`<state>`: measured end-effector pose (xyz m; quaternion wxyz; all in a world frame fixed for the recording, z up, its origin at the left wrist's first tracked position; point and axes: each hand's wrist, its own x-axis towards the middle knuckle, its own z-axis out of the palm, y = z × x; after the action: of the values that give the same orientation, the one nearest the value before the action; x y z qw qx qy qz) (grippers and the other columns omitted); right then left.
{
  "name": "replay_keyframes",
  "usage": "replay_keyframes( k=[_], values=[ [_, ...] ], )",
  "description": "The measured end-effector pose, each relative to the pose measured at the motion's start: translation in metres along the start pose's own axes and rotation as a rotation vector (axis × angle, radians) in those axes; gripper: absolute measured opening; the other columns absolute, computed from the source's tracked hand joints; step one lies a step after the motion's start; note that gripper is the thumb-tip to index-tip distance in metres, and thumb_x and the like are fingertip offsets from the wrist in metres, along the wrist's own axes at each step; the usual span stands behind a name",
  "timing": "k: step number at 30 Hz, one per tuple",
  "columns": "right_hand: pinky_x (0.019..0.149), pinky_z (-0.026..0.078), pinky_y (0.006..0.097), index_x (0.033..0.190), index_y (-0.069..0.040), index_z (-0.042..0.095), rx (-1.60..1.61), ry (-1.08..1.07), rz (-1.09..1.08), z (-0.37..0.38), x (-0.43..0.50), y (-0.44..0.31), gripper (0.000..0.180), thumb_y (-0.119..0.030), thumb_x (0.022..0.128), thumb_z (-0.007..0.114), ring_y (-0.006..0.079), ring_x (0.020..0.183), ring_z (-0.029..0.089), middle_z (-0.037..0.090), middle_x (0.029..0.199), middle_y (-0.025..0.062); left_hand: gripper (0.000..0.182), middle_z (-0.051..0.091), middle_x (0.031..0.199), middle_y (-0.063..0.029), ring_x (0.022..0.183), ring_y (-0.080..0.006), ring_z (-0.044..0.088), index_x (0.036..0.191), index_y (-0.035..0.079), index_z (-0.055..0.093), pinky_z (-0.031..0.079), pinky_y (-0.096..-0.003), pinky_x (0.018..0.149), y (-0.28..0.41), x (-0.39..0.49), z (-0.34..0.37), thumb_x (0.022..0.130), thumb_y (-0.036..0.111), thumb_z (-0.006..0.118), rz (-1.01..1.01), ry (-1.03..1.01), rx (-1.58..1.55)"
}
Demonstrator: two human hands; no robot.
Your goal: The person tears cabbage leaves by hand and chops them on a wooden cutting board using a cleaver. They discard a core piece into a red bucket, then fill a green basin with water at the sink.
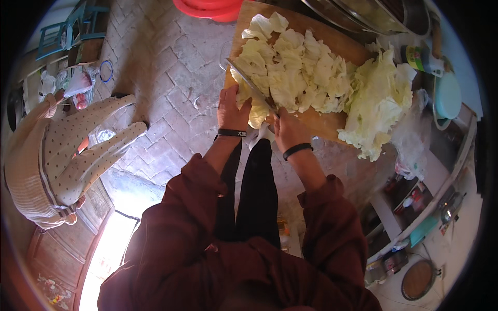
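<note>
My right hand (290, 130) grips the handle of a kitchen knife (251, 85), whose blade slants up and left across pale leaves. At the near left edge of the wooden cutting board (311, 124), my left hand (232, 110) holds a leaf edge, fingers and thumb against it, close beside the blade. Cut pieces of leafy cabbage or lettuce (291, 70) cover much of the board. Larger whole leaves (377, 105) are heaped over its right end. The leaf under the blade is partly hidden by the knife and my fingers.
A clear plastic bag (412, 136) hangs right of the leaves. Metal basins (362, 15) stand behind the board, and a red plastic basin (214, 7) sits at the top. Another person (78, 151) bends over on the left, near plastic bags (79, 83) on the brick floor (171, 89).
</note>
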<state>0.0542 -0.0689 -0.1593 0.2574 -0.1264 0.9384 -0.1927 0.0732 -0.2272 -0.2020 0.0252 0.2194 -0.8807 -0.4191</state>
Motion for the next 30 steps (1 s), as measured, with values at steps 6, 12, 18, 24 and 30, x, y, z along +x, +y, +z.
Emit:
replay_keyframes(
  k=[6, 12, 18, 24, 30],
  values=[
    [0.054, 0.046, 0.047, 0.087, -0.006, 0.051, 0.091, -0.013, 0.037, -0.01, 0.007, -0.001, 0.016, -0.022, 0.084, 0.052, 0.0372, 0.064, 0.059, 0.06, 0.067, 0.0182, 0.038, 0.055, 0.091, -0.0134, 0.084, -0.0311, 0.056, 0.104, 0.004, 0.056, 0.045, -0.0376, 0.074, 0.016, 0.001, -0.005, 0.067, 0.006, 0.068, 0.013, 0.074, -0.044],
    [0.052, 0.041, 0.0458, 0.085, -0.005, 0.053, 0.405, 0.225, -0.021, -0.002, -0.025, 0.019, 0.018, -0.023, 0.087, 0.052, 0.0374, 0.061, 0.055, 0.056, 0.064, 0.018, 0.048, 0.054, 0.09, -0.0124, 0.083, -0.0262, 0.055, 0.11, 0.005, 0.057, 0.047, -0.036, 0.074, -0.009, 0.02, -0.02, 0.066, 0.015, 0.074, 0.122, -0.035, -0.013],
    [0.052, 0.043, 0.0417, 0.084, -0.005, 0.053, 0.421, 0.177, 0.069, -0.027, -0.058, 0.016, 0.013, -0.018, 0.086, 0.054, 0.0353, 0.06, 0.055, 0.056, 0.066, 0.0158, 0.075, 0.052, 0.095, -0.0139, 0.085, -0.0251, 0.052, 0.123, 0.002, 0.046, 0.045, -0.0342, 0.077, -0.017, 0.052, -0.035, 0.063, 0.032, 0.079, 0.129, -0.239, 0.103],
    [0.051, 0.046, 0.0417, 0.084, -0.008, 0.049, 0.131, 0.131, -0.145, -0.037, -0.049, -0.002, 0.01, -0.016, 0.083, 0.055, 0.0334, 0.059, 0.057, 0.057, 0.07, 0.0128, 0.072, 0.053, 0.09, -0.0106, 0.081, -0.0216, 0.053, 0.11, 0.001, 0.047, 0.046, -0.0333, 0.072, -0.015, 0.001, -0.024, 0.059, 0.037, 0.082, -0.217, -0.09, -0.041],
    [0.054, 0.044, 0.0461, 0.087, -0.004, 0.048, -0.022, -0.161, -0.02, -0.02, -0.001, -0.011, 0.014, -0.016, 0.084, 0.053, 0.0361, 0.062, 0.057, 0.058, 0.067, 0.0167, 0.028, 0.058, 0.076, -0.0149, 0.07, -0.0319, 0.057, 0.081, 0.001, 0.053, 0.045, -0.0377, 0.063, -0.009, -0.002, 0.008, 0.067, 0.016, 0.073, -0.292, 0.066, -0.145]
  ],
)
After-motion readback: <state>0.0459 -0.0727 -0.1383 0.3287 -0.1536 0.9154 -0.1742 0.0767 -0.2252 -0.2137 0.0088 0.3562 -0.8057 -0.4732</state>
